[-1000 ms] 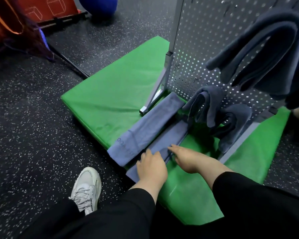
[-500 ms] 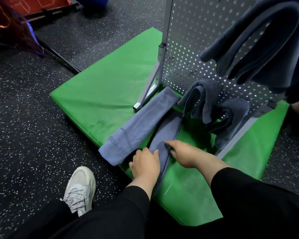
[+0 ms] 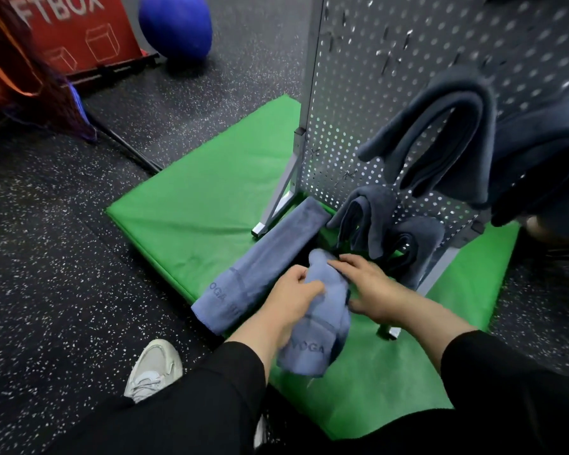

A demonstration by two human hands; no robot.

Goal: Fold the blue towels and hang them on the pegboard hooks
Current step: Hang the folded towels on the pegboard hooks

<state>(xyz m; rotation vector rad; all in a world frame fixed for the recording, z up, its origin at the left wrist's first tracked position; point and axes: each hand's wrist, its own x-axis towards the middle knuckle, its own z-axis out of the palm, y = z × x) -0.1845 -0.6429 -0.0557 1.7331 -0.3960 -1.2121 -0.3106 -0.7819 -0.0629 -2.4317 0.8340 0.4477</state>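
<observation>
A light blue towel hangs doubled over between my hands, lifted off the green mat. My left hand grips its upper fold from the left. From the right, my right hand holds the towel, fingers over its top. A second light blue towel, folded into a long strip, lies on the mat just left of them. The grey pegboard stands behind. Three dark blue towels hang on its hooks: a large one at upper right and two small ones low down.
Speckled black rubber floor surrounds the mat. A red box and a blue ball stand at the back left. My white shoe rests on the floor by the mat's near corner. The pegboard's slanted metal foot sits on the mat.
The towel that lay flat on the mat has been gathered, doubled over and lifted by both hands. My view has tilted up a little. The other strip has not moved.
</observation>
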